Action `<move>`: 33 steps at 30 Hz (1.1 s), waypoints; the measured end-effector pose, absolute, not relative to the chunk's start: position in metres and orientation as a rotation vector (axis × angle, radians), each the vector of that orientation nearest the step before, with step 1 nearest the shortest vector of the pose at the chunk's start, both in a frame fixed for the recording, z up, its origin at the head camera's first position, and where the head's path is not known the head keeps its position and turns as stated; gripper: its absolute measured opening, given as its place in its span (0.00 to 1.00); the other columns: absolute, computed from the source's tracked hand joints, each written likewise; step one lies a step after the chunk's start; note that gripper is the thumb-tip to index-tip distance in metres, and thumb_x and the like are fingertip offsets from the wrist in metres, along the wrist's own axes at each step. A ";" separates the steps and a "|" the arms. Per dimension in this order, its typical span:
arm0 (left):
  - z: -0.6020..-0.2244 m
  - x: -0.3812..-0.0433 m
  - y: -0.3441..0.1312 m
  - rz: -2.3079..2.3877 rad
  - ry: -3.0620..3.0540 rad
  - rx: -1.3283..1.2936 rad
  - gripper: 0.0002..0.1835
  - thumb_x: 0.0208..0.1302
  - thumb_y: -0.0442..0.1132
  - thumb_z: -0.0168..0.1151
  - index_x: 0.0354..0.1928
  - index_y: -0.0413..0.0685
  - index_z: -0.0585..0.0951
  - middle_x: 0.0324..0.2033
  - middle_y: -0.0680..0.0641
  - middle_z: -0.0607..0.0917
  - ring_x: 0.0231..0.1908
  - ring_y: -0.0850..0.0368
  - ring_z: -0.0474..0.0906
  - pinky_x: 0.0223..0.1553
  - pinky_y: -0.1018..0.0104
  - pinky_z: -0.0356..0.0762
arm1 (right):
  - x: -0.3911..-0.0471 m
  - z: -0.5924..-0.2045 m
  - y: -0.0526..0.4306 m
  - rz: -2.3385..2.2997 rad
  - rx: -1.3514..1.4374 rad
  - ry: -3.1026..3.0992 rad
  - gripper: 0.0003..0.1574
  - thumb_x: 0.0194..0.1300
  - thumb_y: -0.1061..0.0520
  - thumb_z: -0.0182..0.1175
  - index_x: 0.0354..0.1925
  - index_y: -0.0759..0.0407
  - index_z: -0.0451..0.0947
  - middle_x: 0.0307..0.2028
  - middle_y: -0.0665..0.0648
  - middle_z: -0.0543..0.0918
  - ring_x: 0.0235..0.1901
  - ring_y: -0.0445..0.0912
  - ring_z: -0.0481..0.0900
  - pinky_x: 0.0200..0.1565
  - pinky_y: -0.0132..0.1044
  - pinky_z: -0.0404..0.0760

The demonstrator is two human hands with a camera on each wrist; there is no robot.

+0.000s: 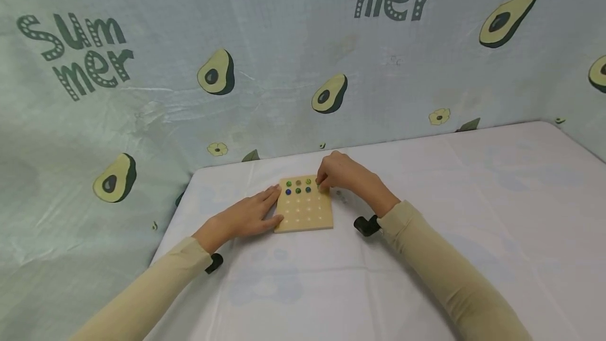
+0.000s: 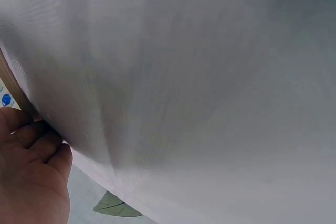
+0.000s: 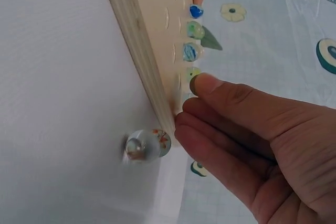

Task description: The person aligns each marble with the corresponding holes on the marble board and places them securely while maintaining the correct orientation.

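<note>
A square wooden board (image 1: 304, 224) with rows of shallow hollows lies on the table. Several glass marbles (image 1: 308, 190) in green, blue and amber fill hollows in its two far rows. My left hand (image 1: 247, 216) rests along the board's left edge, fingers extended, thumb near the front corner. Over the far right corner, my right hand (image 1: 344, 172) pinches a marble, mostly hidden by thumb and fingertips. In the right wrist view a green marble (image 3: 192, 73) sits right beside that thumb. Loose clear marbles (image 3: 143, 145) lie on the cloth just right of the board.
A white cloth (image 1: 426, 236) covers the table. Behind it hangs a pale curtain (image 1: 274, 30) printed with avocados and lettering. Black wrist devices (image 1: 366, 226) sit under both cuffs.
</note>
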State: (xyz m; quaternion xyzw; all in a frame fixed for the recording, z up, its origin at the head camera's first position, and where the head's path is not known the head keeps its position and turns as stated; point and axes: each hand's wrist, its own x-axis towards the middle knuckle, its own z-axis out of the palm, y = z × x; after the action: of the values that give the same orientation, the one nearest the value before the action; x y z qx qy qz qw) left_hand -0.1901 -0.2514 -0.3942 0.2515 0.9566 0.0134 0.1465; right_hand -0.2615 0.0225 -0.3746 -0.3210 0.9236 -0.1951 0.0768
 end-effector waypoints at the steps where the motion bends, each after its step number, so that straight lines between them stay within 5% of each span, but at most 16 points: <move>1: -0.393 -0.190 -0.251 0.044 2.753 0.722 0.46 0.77 0.64 0.44 0.81 0.41 0.46 0.80 0.42 0.48 0.78 0.44 0.49 0.74 0.46 0.57 | -0.261 -0.373 0.021 -0.579 -0.944 2.770 0.10 0.62 0.57 0.74 0.43 0.57 0.92 0.38 0.51 0.90 0.33 0.40 0.82 0.38 0.32 0.82; 33: -0.399 -0.192 -0.254 0.074 2.778 0.762 0.45 0.77 0.64 0.44 0.81 0.40 0.47 0.80 0.40 0.50 0.78 0.44 0.50 0.74 0.47 0.57 | -0.259 -0.360 0.001 -0.338 -0.861 2.768 0.04 0.63 0.57 0.74 0.36 0.56 0.91 0.29 0.49 0.86 0.26 0.40 0.78 0.29 0.29 0.77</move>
State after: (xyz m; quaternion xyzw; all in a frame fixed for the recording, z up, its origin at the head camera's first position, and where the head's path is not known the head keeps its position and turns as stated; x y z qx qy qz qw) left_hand -0.1923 -0.2545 -0.3985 0.2623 0.9559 0.0254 0.1298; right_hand -0.2591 0.0015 -0.3601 -0.2930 0.9426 -0.1150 0.1115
